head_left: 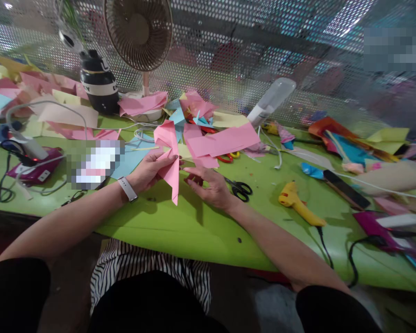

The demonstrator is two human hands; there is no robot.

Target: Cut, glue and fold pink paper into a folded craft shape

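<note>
Between the thumb and fingers of my left hand [152, 169] is a folded piece of pink paper [172, 173], held upright over the table with a narrow pointed end hanging down. My right hand [210, 187] hovers just right of the paper, its fingers curved and apart, with nothing visible in them. Black-handled scissors [241, 188] lie beside that hand. Behind both hands, flat pink paper strips [225, 141] rest on the table, partly covering red-and-yellow-handled scissors [225, 157].
On the green table [194, 231], a yellow glue gun [300, 203] lies to the right near a dark bar-shaped object [346, 189]. A lit phone [99, 162] sits left. Farther back stand a fan [138, 34], a black bottle [99, 85] and paper scraps; cables cross the surface.
</note>
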